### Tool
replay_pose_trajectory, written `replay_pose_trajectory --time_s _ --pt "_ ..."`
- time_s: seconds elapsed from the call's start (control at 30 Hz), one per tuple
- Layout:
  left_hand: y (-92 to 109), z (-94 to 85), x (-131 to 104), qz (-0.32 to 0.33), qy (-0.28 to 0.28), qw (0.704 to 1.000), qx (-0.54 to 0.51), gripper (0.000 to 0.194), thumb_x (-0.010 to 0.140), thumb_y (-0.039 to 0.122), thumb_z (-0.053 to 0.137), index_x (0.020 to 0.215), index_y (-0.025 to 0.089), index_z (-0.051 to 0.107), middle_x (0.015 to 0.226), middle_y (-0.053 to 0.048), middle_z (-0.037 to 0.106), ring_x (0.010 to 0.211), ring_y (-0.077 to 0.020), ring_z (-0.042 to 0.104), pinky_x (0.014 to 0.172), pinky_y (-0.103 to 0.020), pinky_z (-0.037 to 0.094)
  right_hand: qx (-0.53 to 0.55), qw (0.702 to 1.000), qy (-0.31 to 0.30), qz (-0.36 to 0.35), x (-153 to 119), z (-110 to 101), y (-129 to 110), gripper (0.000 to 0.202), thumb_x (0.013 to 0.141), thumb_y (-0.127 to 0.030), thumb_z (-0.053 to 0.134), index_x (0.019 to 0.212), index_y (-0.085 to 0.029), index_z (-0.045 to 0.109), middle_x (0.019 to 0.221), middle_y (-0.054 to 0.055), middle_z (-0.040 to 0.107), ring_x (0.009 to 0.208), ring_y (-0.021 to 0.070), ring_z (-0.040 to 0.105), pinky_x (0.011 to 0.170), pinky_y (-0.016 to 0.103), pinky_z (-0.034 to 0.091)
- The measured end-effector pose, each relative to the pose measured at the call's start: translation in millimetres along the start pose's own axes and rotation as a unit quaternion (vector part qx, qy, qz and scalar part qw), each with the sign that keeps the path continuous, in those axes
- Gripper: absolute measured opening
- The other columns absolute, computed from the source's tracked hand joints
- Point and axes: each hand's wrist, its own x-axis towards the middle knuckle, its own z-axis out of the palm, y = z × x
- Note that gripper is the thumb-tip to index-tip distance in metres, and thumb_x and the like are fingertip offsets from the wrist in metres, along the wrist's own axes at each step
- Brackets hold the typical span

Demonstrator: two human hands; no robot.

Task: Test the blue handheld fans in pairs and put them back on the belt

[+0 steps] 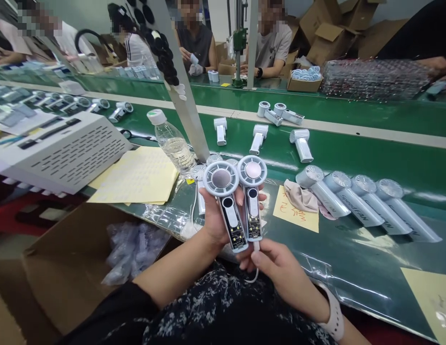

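Note:
Two light-blue handheld fans lie side by side in my left hand, whose fingers wrap behind their handles. The left fan and the right fan both face up, with a round grille, a dark button and a see-through window over a circuit board. My right hand pinches the white plug of a charging cable at the bottom end of the right fan. Below the plug the cable curves down toward my lap. Behind the held fans, another fan is partly hidden on the bench.
Several wrapped fans lie in a row at right, beside a cloth. More fans rest on the green belt. A water bottle, yellow papers and a slotted white box are left. A cardboard box stands below. People sit opposite.

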Motion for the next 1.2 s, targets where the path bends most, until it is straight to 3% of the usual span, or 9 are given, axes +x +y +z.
replay_pose_trajectory --time_s 0.17,0.3,0.37,0.43,0.53,0.63,0.73,1.0,1.2 --pt "-5.4 -0.5 1.1 -0.006 0.0 1.0 0.028 0.071 0.055 0.087 0.064 0.065 0.016 0.062 0.104 -0.012 0.072 0.1 -0.0307 0.07 0.079 -0.036 0.06 0.0 0.997 0.073 -0.037 3.2 2.9 3.9 0.049 0.095 -0.055 0.051 0.065 -0.019 0.065 0.07 0.005 0.064 0.07 0.0191 0.059 0.07 0.032 0.048" --pt "-1.2 -7.9 4.5 0.006 0.024 0.999 0.04 0.072 0.066 0.084 0.06 0.093 0.017 0.07 0.107 -0.012 0.073 0.109 -0.0333 0.068 0.086 -0.04 0.058 -0.052 0.992 0.026 -0.11 -4.2 -11.3 -3.3 0.045 0.096 -0.049 0.053 0.064 -0.02 0.064 0.098 0.008 0.065 0.092 0.021 0.061 0.083 0.032 0.047" --pt "1.6 -11.1 4.5 0.007 0.04 0.998 0.049 0.075 0.07 0.081 0.059 0.108 0.016 0.07 0.108 -0.013 0.074 0.109 -0.0323 0.068 0.087 -0.039 0.058 -0.068 0.99 0.052 -0.111 -6.1 -18.7 -6.0 0.042 0.095 -0.048 0.055 0.067 -0.02 0.067 0.104 0.008 0.064 0.094 0.021 0.06 0.085 0.032 0.047" --pt "3.2 -11.2 3.0 0.007 0.041 0.998 0.051 0.075 0.071 0.078 0.06 0.112 0.016 0.068 0.112 -0.013 0.073 0.108 -0.0317 0.068 0.086 -0.037 0.058 -0.057 0.988 0.102 -0.101 -5.1 -22.6 -6.4 0.043 0.096 -0.049 0.054 0.066 -0.02 0.065 0.091 0.007 0.065 0.086 0.0201 0.06 0.08 0.032 0.047" --pt "2.3 -4.6 0.7 0.003 0.025 0.998 0.051 0.071 0.068 0.081 0.06 0.102 0.019 0.069 0.118 -0.012 0.071 0.11 -0.0328 0.067 0.082 -0.037 0.059 -0.042 0.993 0.077 -0.085 -0.6 -18.7 -5.0 0.047 0.096 -0.053 0.052 0.064 -0.02 0.061 0.07 0.004 0.063 0.071 0.0186 0.059 0.07 0.031 0.047" --pt "-0.7 4.6 0.9 0.008 0.012 0.998 0.059 0.067 0.062 0.085 0.061 0.08 0.021 0.066 0.111 -0.01 0.072 0.108 -0.0334 0.067 0.077 -0.037 0.06 -0.025 0.997 0.033 -0.072 2.8 -7.4 -3.9 0.049 0.095 -0.056 0.051 0.064 -0.02 0.061 0.067 0.003 0.064 0.066 0.0174 0.06 0.067 0.03 0.047" --pt "-3.4 8.6 1.9 0.035 0.004 0.997 0.069 0.066 0.059 0.086 0.063 0.067 0.02 0.061 0.102 -0.009 0.073 0.105 -0.0333 0.068 0.076 -0.038 0.06 -0.009 0.996 0.046 -0.077 3.0 2.0 -1.2 0.049 0.094 -0.058 0.052 0.065 -0.02 0.06 0.067 0.003 0.064 0.066 0.0171 0.06 0.067 0.03 0.047" --pt "-6.1 -0.5 1.6 0.061 -0.003 0.992 0.108 0.074 0.057 0.092 0.054 0.057 0.018 0.061 0.098 -0.012 0.072 0.092 -0.0308 0.07 0.067 -0.037 0.059 0.073 0.991 0.099 -0.05 1.5 8.1 12.6 0.052 0.094 -0.059 0.051 0.059 -0.021 0.054 0.057 0.001 0.057 0.059 0.0159 0.053 0.062 0.03 0.042" --pt "-12.0 0.1 -0.3 0.105 -0.013 0.986 0.13 0.078 0.057 0.095 0.049 0.053 0.019 0.064 0.091 -0.012 0.073 0.086 -0.0276 0.069 0.077 -0.038 0.058 0.107 0.985 0.129 -0.033 1.7 14.1 17.9 0.051 0.093 -0.06 0.052 0.06 -0.02 0.053 0.054 -0.001 0.051 0.054 0.014 0.049 0.057 0.028 0.041"
